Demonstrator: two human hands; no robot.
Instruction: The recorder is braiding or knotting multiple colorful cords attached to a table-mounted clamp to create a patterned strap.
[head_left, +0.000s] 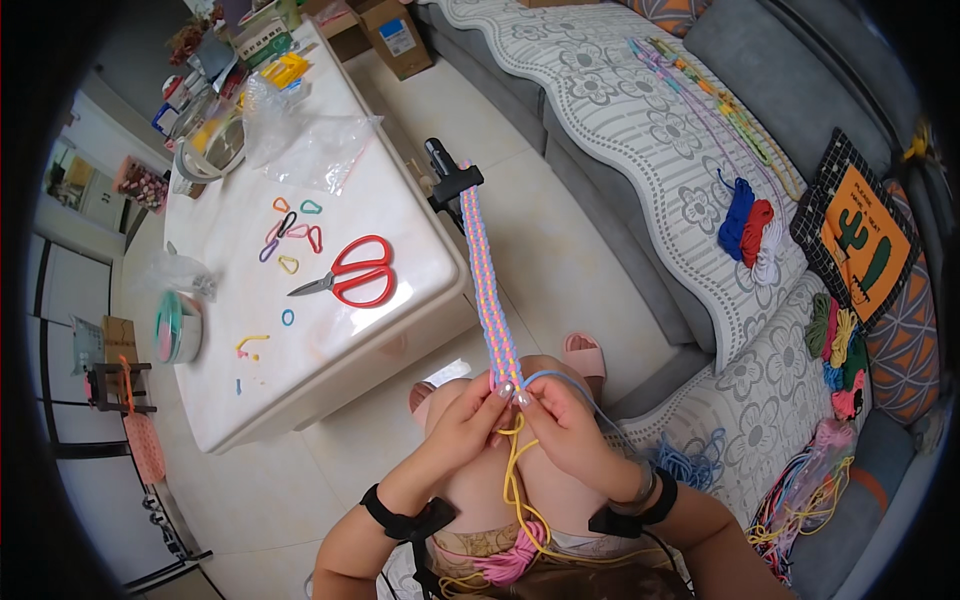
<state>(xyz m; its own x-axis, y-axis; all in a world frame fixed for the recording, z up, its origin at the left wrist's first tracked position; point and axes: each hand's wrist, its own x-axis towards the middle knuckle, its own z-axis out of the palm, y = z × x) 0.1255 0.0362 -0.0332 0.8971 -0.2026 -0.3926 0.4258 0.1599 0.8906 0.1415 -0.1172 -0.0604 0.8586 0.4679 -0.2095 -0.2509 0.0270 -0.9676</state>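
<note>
A braided cord strap (484, 274) in blue, pink and yellow stretches from a black clamp (456, 182) at the table's edge down to my hands. My left hand (470, 416) pinches the strap's near end from the left. From the other side, my right hand (559, 412) grips the same end, with thumb tips almost meeting. A blue cord (577, 384) loops out past my right hand toward the sofa. Yellow cord (510, 480) hangs from between the hands to my lap, where a pink cord bundle (514, 559) lies.
Red-handled scissors (362, 271) and several small coloured carabiners (298, 230) lie on the white table (225, 397). Blue cord (690, 459) rests on the sofa cover to the right. Further off are blue, red and white hanks (754, 232) and finished braided straps (724, 112).
</note>
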